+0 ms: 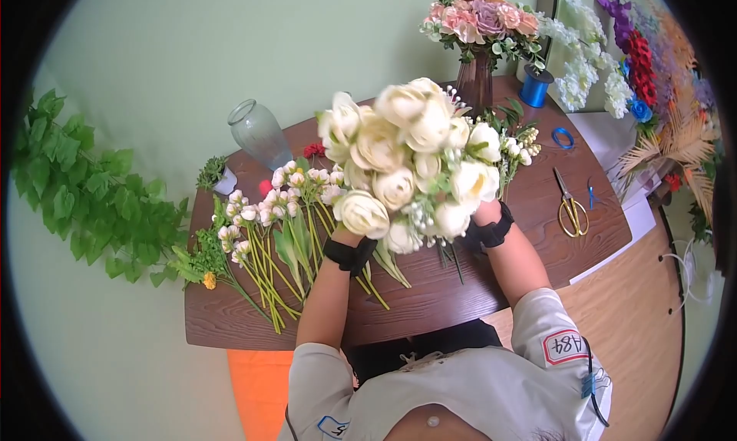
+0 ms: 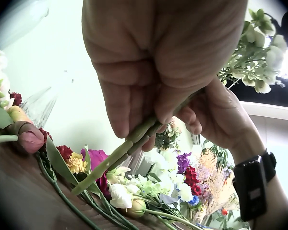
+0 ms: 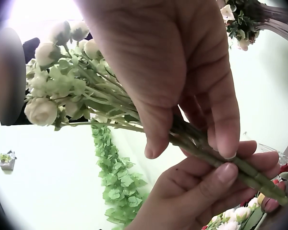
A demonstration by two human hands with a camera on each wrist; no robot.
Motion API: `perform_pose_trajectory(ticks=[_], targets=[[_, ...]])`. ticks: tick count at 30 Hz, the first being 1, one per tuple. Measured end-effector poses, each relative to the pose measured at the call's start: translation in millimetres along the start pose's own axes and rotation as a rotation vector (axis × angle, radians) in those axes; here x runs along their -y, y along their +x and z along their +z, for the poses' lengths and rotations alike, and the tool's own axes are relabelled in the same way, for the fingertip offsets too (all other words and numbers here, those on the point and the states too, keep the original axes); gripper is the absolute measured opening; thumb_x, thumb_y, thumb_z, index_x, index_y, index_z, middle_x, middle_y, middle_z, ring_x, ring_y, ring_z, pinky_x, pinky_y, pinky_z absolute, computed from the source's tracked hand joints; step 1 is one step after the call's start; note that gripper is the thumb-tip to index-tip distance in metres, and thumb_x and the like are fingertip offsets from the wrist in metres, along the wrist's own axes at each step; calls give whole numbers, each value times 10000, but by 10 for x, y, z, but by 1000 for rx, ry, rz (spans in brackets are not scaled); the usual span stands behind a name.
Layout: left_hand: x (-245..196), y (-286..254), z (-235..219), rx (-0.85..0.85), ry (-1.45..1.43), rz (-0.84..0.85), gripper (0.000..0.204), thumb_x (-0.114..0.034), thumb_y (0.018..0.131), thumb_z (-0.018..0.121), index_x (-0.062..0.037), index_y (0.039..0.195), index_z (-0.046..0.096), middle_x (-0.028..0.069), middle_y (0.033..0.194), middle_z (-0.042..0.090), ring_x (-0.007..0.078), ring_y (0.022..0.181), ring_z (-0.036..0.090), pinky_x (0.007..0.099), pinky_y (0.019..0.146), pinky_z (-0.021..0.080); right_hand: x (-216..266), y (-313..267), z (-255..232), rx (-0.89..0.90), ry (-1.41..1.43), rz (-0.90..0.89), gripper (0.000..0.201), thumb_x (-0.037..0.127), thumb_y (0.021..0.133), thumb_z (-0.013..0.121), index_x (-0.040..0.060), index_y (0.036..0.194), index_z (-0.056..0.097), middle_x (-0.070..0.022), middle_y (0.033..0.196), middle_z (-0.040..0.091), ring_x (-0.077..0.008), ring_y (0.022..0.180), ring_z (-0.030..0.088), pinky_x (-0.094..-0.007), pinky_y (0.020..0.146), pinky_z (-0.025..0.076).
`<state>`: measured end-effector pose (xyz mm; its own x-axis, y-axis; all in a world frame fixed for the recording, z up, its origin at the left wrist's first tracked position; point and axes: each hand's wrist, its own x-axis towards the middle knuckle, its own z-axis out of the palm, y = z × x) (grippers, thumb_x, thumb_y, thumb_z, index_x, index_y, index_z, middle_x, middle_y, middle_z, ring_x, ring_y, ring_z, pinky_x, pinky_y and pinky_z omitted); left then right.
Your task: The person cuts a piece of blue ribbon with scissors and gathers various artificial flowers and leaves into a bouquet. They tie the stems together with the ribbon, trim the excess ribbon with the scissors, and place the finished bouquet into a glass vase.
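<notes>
A large bouquet of white artificial flowers (image 1: 414, 165) is held up over the table, its blooms covering most of both hands in the head view. My left hand (image 2: 158, 62) grips the green stems (image 2: 105, 165) low down, with thumb and fingers on them. Higher up, just under the flower heads, my right hand (image 3: 182, 72) has its fingers curled round the same bundle. In the right wrist view the left thumb lies along the stems close to the right fingertips. The stem ends slant down and stick out past the left hand.
On the dark wooden table (image 1: 530, 245) lie several pale pink flowers (image 1: 284, 203) with long stems. A glass vase (image 1: 259, 134) and a brown vase (image 1: 475, 84) of pink flowers stand behind. Scissors (image 1: 570, 207), a blue ribbon spool (image 1: 536, 86) and a blue ring (image 1: 563, 138) are at right.
</notes>
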<state>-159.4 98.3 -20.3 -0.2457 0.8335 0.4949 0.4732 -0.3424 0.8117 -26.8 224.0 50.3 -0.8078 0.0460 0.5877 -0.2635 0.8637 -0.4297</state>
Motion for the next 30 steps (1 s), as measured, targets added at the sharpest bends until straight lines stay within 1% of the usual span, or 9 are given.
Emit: perform_pose_trajectory(ticks=[5, 15, 16, 17, 18, 20, 22, 23, 30], targets=[[-55, 147, 33, 11, 68, 33, 378, -103, 805, 495, -25, 1160, 392, 53, 1084, 475, 146, 964, 471, 269, 832, 385, 30, 20, -45, 15, 26, 18, 259, 108, 680, 572, -9, 906, 528, -160, 891, 558, -273, 861, 539, -322, 742, 439], [-206, 78, 16, 30, 202, 95, 413, -95, 799, 504, -23, 1184, 373, 63, 1115, 460, 154, 997, 458, 273, 857, 374, 169, 28, -49, 50, 80, 57, 263, 124, 686, 562, -9, 910, 528, -154, 892, 564, -270, 854, 546, -326, 736, 439], [-156, 113, 26, 1, 167, 119, 444, -55, 749, 546, -25, 1165, 394, 76, 1085, 488, 155, 967, 474, 272, 839, 376, 178, 36, -54, 54, 85, 59, 264, 126, 687, 561, -9, 910, 528, -154, 892, 565, -270, 853, 547, -326, 736, 439], [-104, 186, 23, -16, -166, -52, 442, -67, 726, 569, -20, 1140, 419, 90, 1049, 513, 151, 938, 487, 271, 821, 380, 170, 34, -78, 58, 91, 62, 264, 128, 687, 560, -9, 911, 528, -153, 892, 565, -270, 852, 547, -326, 735, 438], [-75, 168, 22, -38, -128, -14, 421, -72, 717, 578, -18, 1112, 443, 90, 1015, 531, 146, 927, 491, 269, 810, 384, 180, 37, -82, 61, 97, 65, 265, 129, 688, 559, -9, 911, 528, -153, 892, 566, -269, 852, 548, -327, 735, 438], [-234, 168, 21, -58, -89, 23, 401, -77, 707, 587, -15, 1085, 467, 90, 981, 550, 141, 916, 495, 267, 798, 387, 173, 2, -122, 67, 109, 73, 266, 133, 689, 557, -10, 912, 528, -152, 892, 567, -269, 850, 549, -328, 733, 438], [-318, 141, -8, 6, 182, 48, 357, -59, 707, 582, -8, 1050, 499, 68, 937, 570, 123, 919, 489, 261, 790, 390, 199, -61, -134, 71, 122, 84, 267, 136, 691, 554, -10, 913, 528, -151, 893, 568, -268, 849, 550, -328, 732, 438], [-199, 99, -7, 9, 183, 46, 357, -59, 707, 582, -8, 1050, 499, 68, 937, 570, 123, 919, 489, 261, 790, 390, 210, -5, -117, 73, 130, 90, 268, 138, 691, 553, -10, 913, 528, -150, 893, 569, -268, 848, 551, -329, 732, 438], [627, -143, -377, 148, -173, -325, 445, -94, 732, 563, -15, 1139, 403, 91, 1061, 495, 172, 990, 456, 292, 849, 370, 210, -95, -182, 80, 186, 163, 272, 149, 696, 546, -10, 916, 528, -146, 893, 573, -266, 843, 556, -332, 728, 437]])
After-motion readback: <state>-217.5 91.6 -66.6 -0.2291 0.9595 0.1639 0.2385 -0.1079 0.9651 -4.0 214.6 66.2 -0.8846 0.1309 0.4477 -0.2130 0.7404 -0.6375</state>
